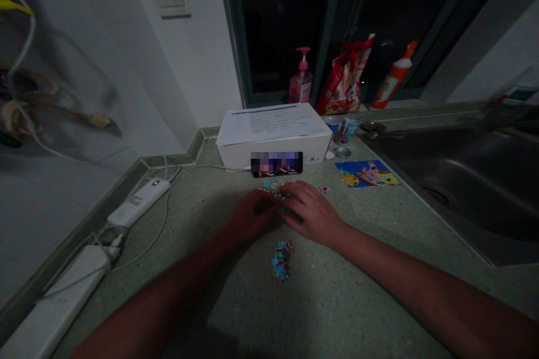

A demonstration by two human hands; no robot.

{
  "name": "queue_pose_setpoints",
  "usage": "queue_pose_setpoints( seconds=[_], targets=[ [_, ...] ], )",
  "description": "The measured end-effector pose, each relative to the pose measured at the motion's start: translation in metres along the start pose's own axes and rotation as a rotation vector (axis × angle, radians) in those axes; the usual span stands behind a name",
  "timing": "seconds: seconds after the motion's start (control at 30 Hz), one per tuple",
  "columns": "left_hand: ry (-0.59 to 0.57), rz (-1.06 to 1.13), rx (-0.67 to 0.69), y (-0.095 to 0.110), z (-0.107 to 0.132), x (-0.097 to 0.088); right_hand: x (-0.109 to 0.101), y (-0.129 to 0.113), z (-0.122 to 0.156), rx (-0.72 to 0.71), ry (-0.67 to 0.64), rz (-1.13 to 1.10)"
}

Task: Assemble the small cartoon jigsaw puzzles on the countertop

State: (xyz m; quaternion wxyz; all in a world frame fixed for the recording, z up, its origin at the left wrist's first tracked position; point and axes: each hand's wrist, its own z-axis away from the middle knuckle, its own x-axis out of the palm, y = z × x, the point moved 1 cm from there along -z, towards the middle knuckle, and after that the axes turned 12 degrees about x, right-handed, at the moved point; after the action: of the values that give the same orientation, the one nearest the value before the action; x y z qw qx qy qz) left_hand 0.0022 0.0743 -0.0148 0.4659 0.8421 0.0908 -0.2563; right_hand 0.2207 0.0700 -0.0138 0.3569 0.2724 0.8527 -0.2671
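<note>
Both of my hands meet over a pile of small colourful jigsaw pieces (272, 185) on the counter. My left hand (251, 214) is curled, thumb and fingers drawn together at the pile's near side; whatever they hold is too small and dark to make out. From the other side my right hand (315, 214) reaches in, its fingers spread over the pieces and its thumb apart from them. The fingertips of both hands nearly touch. Closer to me lies a second cluster of blue and pink pieces (281, 262). One loose piece (324, 189) rests beyond my right hand.
A phone (277, 165) leans on a white box (273, 129). Right of it lie a cartoon picture card (368, 173), a can (348, 130) and small lids. A sink (467, 179) borders the right side. Cables, a power bank (138, 202) and a power strip (63, 303) run along the left wall.
</note>
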Motion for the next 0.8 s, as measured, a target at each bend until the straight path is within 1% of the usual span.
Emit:
queue_pose_setpoints(
  seconds=[0.27, 0.5, 0.7, 0.8],
  targets=[
    [0.01, 0.032, 0.001, -0.003, 0.0, 0.002, 0.001, 0.002, 0.0, 0.046, 0.002, -0.084],
    [0.131, -0.068, -0.036, -0.009, -0.001, 0.0, -0.004, 0.006, -0.001, 0.143, 0.034, -0.116],
    [0.161, -0.108, -0.057, -0.013, -0.002, 0.0, -0.003, 0.012, 0.001, 0.204, 0.086, -0.109],
    [0.158, -0.112, -0.069, -0.013, -0.002, 0.0, -0.002, 0.014, 0.001, 0.221, 0.092, -0.094]
  ],
)
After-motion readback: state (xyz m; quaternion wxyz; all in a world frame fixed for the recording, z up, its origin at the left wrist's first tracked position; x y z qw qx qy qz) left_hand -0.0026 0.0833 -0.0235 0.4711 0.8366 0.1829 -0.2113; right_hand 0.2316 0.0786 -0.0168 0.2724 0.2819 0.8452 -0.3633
